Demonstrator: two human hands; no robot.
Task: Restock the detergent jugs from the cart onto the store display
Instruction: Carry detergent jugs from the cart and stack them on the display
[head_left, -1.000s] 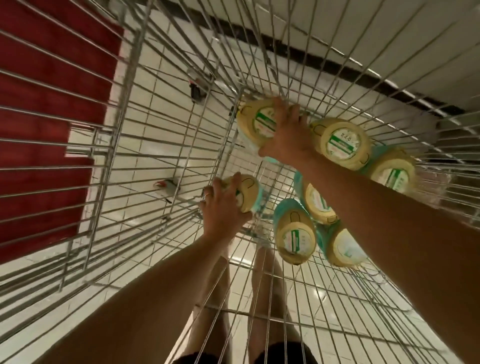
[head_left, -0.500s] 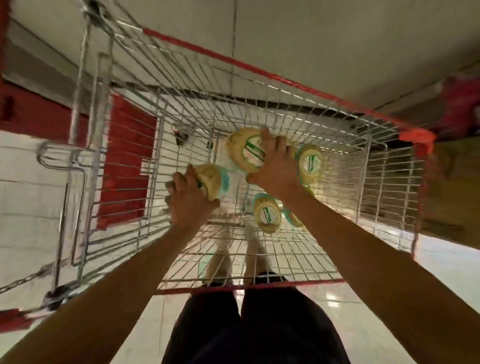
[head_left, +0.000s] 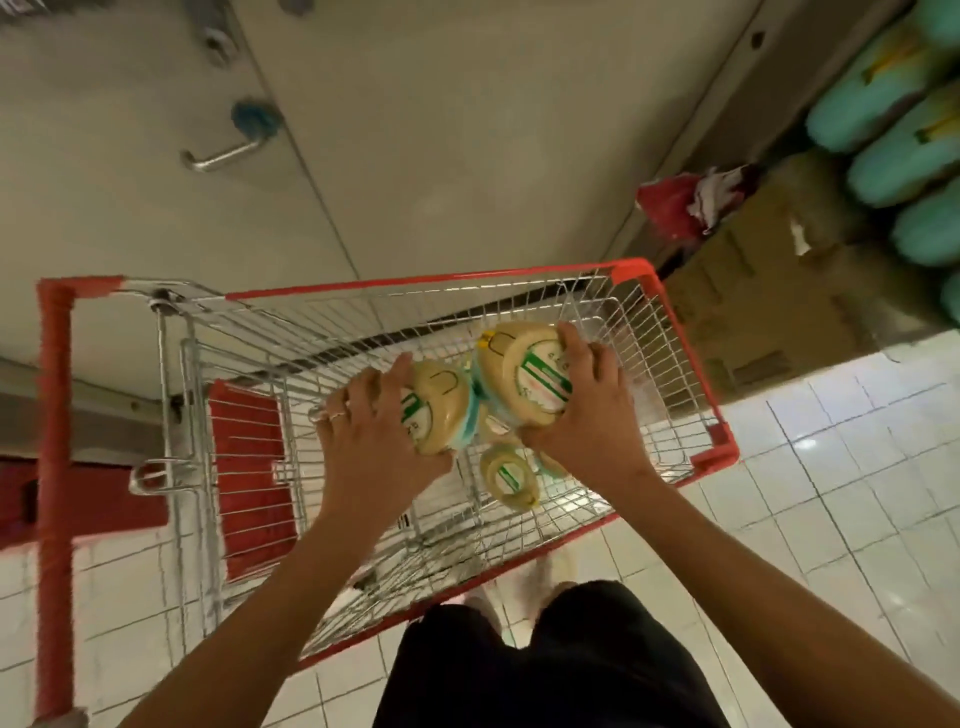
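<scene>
Gleaming white floor tiles (head_left: 831, 493) under cart (head_left: 693, 364)

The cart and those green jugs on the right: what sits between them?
Brown cardboard boxes stand between cart and jugs in the head view, something crumpled and red at their far end.

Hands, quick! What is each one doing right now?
Left hand: holding the left jug.
Right hand: holding the right jug.
</scene>
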